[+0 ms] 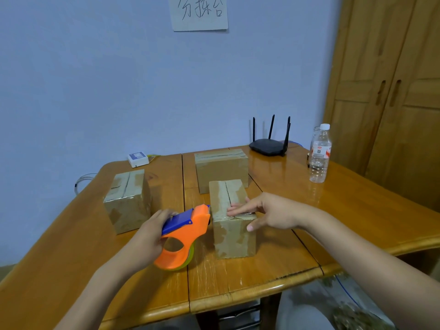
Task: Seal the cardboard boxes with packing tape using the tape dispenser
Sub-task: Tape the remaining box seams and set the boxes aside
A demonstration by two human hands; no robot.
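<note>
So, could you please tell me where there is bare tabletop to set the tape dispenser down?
Bare wood lies along the near table edge below the tape dispenser, and right of the near box toward the water bottle. It is crowded between the three boxes, including the left box and back box.

Wall note point(198, 13) (top edge cropped)

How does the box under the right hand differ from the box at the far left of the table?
The near box has the right hand resting flat on its top, with the tape dispenser, gripped by the left hand, at its edge; the left box stands untouched. The near box sits nearer the table's front edge. Both are brown cardboard with flaps closed and a visible centre seam.
</note>
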